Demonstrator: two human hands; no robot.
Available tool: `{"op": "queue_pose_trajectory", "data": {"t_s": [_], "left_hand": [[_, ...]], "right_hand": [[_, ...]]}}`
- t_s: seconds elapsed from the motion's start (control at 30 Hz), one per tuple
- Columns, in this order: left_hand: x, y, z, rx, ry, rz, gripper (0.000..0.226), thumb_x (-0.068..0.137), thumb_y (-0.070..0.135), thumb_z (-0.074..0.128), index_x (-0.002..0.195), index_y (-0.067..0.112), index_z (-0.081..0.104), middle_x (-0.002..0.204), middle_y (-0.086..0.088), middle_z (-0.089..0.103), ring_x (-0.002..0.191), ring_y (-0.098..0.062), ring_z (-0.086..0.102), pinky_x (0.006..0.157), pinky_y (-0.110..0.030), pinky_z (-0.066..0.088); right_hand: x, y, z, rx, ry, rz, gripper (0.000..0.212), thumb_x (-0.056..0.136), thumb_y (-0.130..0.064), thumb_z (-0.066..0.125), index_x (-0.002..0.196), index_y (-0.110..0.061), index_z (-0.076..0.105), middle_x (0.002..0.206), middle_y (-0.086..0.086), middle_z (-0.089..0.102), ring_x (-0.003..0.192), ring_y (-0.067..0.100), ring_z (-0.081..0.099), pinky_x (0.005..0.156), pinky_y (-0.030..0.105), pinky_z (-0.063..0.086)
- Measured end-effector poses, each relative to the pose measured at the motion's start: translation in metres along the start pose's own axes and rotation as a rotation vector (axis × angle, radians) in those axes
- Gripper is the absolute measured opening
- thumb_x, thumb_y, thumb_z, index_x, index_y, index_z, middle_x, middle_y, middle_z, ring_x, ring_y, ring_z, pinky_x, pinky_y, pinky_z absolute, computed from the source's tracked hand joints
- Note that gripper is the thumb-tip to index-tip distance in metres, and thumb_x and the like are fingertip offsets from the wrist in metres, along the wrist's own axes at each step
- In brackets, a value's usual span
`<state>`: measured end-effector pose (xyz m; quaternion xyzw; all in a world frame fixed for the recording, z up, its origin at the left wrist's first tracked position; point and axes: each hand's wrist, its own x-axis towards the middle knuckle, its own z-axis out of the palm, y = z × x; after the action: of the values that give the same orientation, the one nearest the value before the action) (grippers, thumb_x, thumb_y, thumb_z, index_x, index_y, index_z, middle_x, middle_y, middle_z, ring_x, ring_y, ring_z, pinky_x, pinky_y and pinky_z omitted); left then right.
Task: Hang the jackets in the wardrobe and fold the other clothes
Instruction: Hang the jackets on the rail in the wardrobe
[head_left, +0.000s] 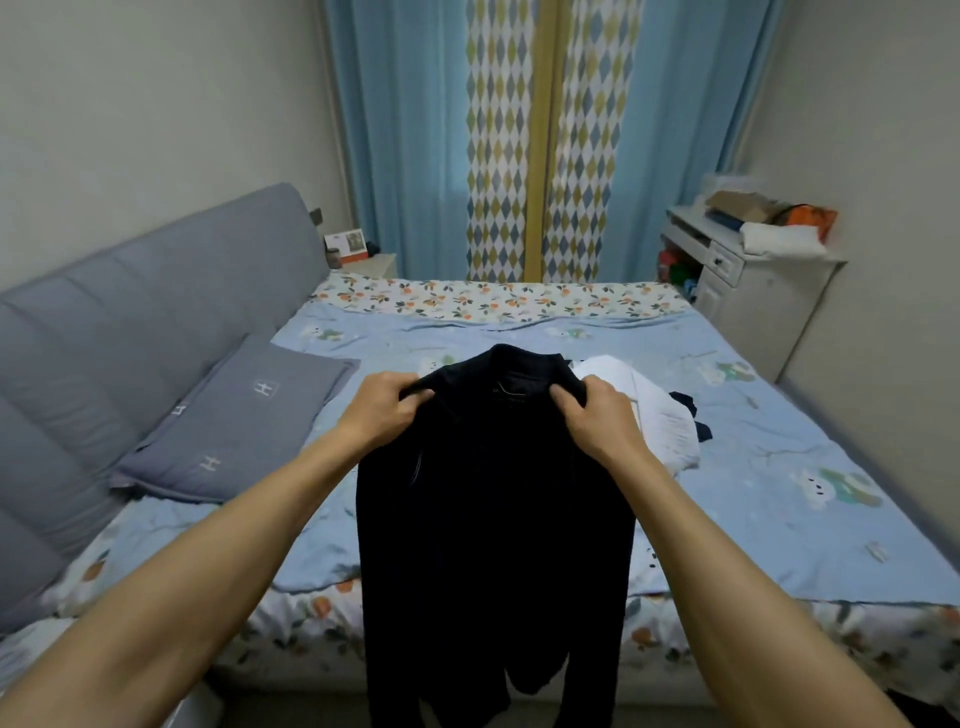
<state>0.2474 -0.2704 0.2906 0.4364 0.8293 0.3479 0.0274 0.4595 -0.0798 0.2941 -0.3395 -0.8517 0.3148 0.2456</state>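
A person holds up a dark jacket above the bed, left hand and right hand each pinching a shoulder in a tight grip. Between the grips, the collar label is too small to read. Beyond the right grip lies white clothing.

Blue curtains behind bed (grey headboard left)
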Motion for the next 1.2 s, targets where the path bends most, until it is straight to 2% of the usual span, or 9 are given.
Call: {"op": "queue_pose_trajectory", "data": {"t_s": [0.13, 0.27, 0.4, 0.5, 0.6, 0.77, 0.83, 1.0, 1.2], "left_hand": [[-0.019, -0.006, 0.019, -0.047, 0.033, -0.100, 0.030, 0.100, 0.017, 0.053, 0.071, 0.008, 0.057, 0.066, -0.006, 0.056, 0.070, -0.028, 0.052, 0.058, -0.036, 0.035], [-0.046, -0.019, 0.038, -0.135, 0.084, -0.211, 0.033, 0.101, 0.015, 0.049, 0.069, 0.018, 0.052, 0.065, 0.000, 0.053, 0.070, -0.024, 0.050, 0.055, -0.032, 0.031], [-0.072, -0.021, 0.054, -0.155, 0.157, -0.170, 0.018, 0.100, 0.015, 0.052, 0.094, 0.008, 0.067, 0.086, -0.002, 0.065, 0.084, -0.021, 0.058, 0.070, -0.027, 0.034], [-0.086, -0.021, 0.057, -0.201, 0.261, -0.117, 0.016, 0.099, 0.014, 0.053, 0.096, 0.009, 0.069, 0.090, -0.005, 0.070, 0.084, -0.020, 0.061, 0.071, -0.028, 0.039], [-0.097, -0.028, 0.054, -0.232, 0.314, -0.079, 0.016, 0.098, 0.013, 0.054, 0.100, 0.010, 0.069, 0.092, -0.006, 0.072, 0.084, -0.022, 0.064, 0.074, -0.035, 0.047], [-0.097, -0.037, 0.042, -0.212, 0.397, 0.023, 0.016, 0.096, 0.010, 0.058, 0.102, 0.010, 0.072, 0.082, -0.004, 0.071, 0.065, -0.008, 0.058, 0.060, -0.016, 0.040], [-0.087, -0.042, 0.035, -0.186, 0.400, 0.073, 0.016, 0.095, 0.011, 0.060, 0.102, 0.010, 0.074, 0.078, -0.005, 0.071, 0.059, -0.012, 0.057, 0.054, -0.016, 0.037], [-0.064, -0.063, 0.036, -0.137, 0.365, 0.124, 0.018, 0.095, 0.016, 0.059, 0.103, 0.009, 0.073, 0.084, -0.008, 0.074, 0.065, -0.021, 0.063, 0.060, -0.033, 0.044], [0.002, -0.108, 0.057, -0.130, 0.351, -0.033, 0.014, 0.097, 0.022, 0.061, 0.094, 0.014, 0.072, 0.079, 0.002, 0.070, 0.072, -0.019, 0.064, 0.066, -0.035, 0.048]], "right_hand": [[-0.031, 0.018, 0.005, -0.058, -0.121, 0.019, 0.041, 0.082, -0.051, 0.057, 0.086, -0.011, 0.053, 0.082, 0.002, 0.061, 0.073, 0.017, 0.055, 0.060, 0.033, 0.041], [-0.057, 0.044, 0.012, -0.192, -0.203, 0.008, 0.025, 0.081, -0.025, 0.054, 0.094, -0.004, 0.049, 0.076, 0.004, 0.047, 0.075, 0.028, 0.047, 0.067, 0.039, 0.040], [-0.070, 0.061, 0.026, -0.081, 0.049, -0.040, 0.008, 0.083, -0.003, 0.057, 0.088, 0.004, 0.057, 0.082, 0.011, 0.048, 0.080, 0.031, 0.049, 0.066, 0.034, 0.031], [-0.082, 0.065, 0.039, 0.060, 0.218, -0.058, 0.009, 0.088, -0.002, 0.060, 0.089, -0.002, 0.069, 0.082, 0.013, 0.056, 0.080, 0.029, 0.054, 0.067, 0.026, 0.029], [-0.094, 0.066, 0.051, 0.140, 0.328, -0.024, 0.014, 0.092, -0.007, 0.055, 0.092, -0.010, 0.069, 0.079, 0.010, 0.063, 0.076, 0.028, 0.056, 0.065, 0.032, 0.036], [-0.091, 0.056, 0.063, 0.147, 0.428, -0.056, 0.016, 0.095, -0.014, 0.053, 0.100, -0.014, 0.068, 0.084, 0.005, 0.063, 0.077, 0.024, 0.055, 0.064, 0.031, 0.036], [-0.079, 0.048, 0.065, 0.125, 0.456, -0.127, 0.019, 0.094, -0.018, 0.055, 0.105, -0.016, 0.070, 0.086, 0.005, 0.066, 0.078, 0.021, 0.055, 0.063, 0.028, 0.033], [-0.037, 0.045, 0.076, 0.023, 0.345, -0.232, 0.016, 0.095, -0.022, 0.059, 0.097, -0.013, 0.072, 0.079, 0.009, 0.069, 0.072, 0.027, 0.061, 0.059, 0.036, 0.044], [0.033, 0.049, 0.117, 0.044, 0.192, -0.255, 0.014, 0.095, -0.021, 0.062, 0.094, -0.013, 0.074, 0.075, 0.007, 0.069, 0.069, 0.027, 0.061, 0.061, 0.037, 0.047]]}}
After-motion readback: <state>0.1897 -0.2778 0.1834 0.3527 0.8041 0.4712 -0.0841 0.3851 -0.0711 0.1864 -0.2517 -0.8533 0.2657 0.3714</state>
